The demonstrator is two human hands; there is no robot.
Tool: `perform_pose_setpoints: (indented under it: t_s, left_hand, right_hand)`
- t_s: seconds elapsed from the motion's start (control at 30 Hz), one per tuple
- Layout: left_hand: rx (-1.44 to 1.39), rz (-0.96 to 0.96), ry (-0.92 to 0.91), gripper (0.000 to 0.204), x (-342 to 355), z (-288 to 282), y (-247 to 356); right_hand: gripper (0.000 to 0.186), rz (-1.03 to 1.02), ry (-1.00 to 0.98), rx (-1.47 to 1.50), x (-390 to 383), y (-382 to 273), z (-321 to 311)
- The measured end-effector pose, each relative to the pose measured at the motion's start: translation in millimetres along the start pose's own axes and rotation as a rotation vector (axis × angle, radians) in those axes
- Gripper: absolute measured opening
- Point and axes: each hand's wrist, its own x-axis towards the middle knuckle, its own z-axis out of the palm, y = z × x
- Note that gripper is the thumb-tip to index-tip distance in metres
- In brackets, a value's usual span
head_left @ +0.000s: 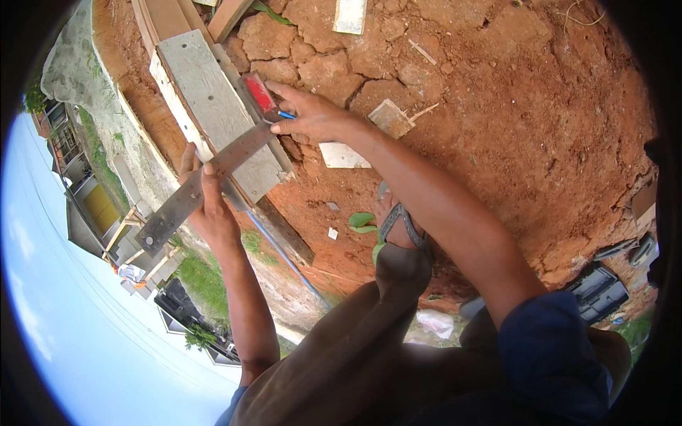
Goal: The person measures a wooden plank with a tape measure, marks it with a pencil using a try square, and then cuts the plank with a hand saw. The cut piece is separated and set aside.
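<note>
Grey metal makes the square (241, 150) look stiff, thin and fairly light, perhaps slippery; it lies across the pale board (213, 78). My left hand (213, 204) pinches its blade (172, 209); my right hand (312, 117) closes on a blue stick (286, 114) beside the red handle (259, 92) (the surer hold, I'd judge).

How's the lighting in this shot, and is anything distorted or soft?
Head view: bright daylight on the red soil. Head view: black fisheye corners, the houses tipped nearly sideways. Head view: left hand, right hand and try square fairly clear, distant houses softer.
</note>
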Motion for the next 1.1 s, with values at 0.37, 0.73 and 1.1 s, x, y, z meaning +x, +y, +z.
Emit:
perform_pose_setpoints:
  t_s: [0.37, 0.73, 1.1]
  left_hand:
    - [-0.054, 0.055, -0.031, 0.063, -1.2, 1.0, -3.9]
    - [-0.046, 0.068, -0.035, 0.065, -5.1, 5.3, 0.9]
    - [-0.057, 0.079, -0.009, 0.052, -5.3, 9.9, -8.0]
  right_hand:
    - [0.082, 0.019, 0.031, -0.121, 2.5, 1.6, 0.3]
    - [0.085, 0.079, 0.010, -0.063, 3.7, 2.4, -1.9]
    - [0.076, 0.014, 0.097, -0.242, 9.6, 10.0, 3.5]
